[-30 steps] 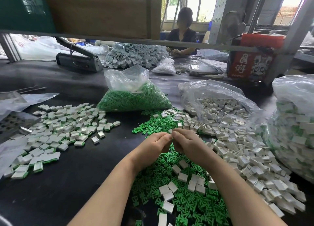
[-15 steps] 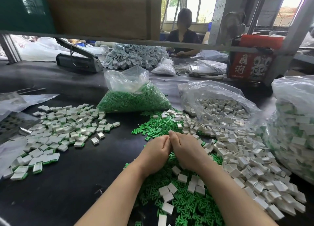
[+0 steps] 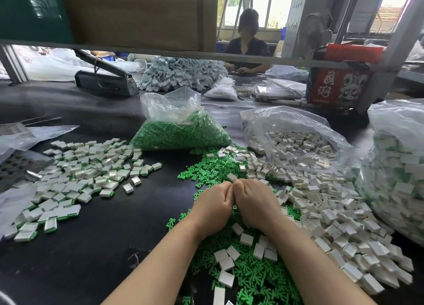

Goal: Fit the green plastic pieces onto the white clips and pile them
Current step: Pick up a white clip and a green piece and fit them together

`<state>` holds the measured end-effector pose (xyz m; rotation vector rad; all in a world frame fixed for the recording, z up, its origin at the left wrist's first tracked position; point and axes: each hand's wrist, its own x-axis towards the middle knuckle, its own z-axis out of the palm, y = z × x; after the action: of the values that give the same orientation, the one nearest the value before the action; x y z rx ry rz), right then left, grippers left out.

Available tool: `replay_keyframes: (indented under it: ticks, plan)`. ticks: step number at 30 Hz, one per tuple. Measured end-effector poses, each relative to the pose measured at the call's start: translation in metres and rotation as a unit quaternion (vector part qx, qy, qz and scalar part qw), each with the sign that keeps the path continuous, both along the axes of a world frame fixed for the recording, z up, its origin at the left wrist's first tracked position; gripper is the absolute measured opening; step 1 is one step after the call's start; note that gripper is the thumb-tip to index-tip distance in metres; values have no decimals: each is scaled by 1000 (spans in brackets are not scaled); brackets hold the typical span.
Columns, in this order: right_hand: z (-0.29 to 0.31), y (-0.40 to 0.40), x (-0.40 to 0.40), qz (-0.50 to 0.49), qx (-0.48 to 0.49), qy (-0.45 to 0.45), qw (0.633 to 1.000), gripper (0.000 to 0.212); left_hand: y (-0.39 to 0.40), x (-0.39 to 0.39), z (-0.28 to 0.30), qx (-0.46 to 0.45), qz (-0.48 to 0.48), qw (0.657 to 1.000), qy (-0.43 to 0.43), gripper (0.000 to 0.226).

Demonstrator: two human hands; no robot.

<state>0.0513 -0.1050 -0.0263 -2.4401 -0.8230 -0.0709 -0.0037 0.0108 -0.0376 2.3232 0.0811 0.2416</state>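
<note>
My left hand [image 3: 212,207] and my right hand [image 3: 255,205] are pressed together, knuckles touching, fingers curled, over a spread of loose green plastic pieces [image 3: 252,275]. What they hold is hidden between the fingers; a white clip corner [image 3: 231,176] shows just above them. Loose white clips [image 3: 332,215] cover the table to the right. A pile of fitted white-and-green clips [image 3: 82,174] lies to the left.
A clear bag of green pieces [image 3: 181,132] stands behind the hands, a bag of white clips [image 3: 296,139] to its right, and a big bag of finished clips [image 3: 399,174] at the far right. A sealer machine [image 3: 105,80] and another person [image 3: 247,45] are across the table.
Both hands slid slightly toward me and pressed closer together, from fingertips meeting to knuckles touching. The piles have not moved.
</note>
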Motion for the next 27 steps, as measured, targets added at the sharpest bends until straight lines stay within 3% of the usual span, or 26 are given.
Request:
replay_keyframes:
  ticks: [14,17,21,24,27]
  plan:
    - [4,0,-1,-7,9,7,1000,46,6,-1,1,14,-20,1000,-20,34]
    - [9,-4,3,3,67,79,995,56,8,0,2,33,-31,998,-44,26]
    - [12,-8,10,-24,196,184,963,51,9,0,3,49,-30,996,-67,33]
    - [20,-15,14,-43,303,267,914,44,13,-2,8,-81,-39,994,-61,35]
    - [24,-21,13,14,314,316,895,36,14,-5,16,-251,-55,965,-50,42]
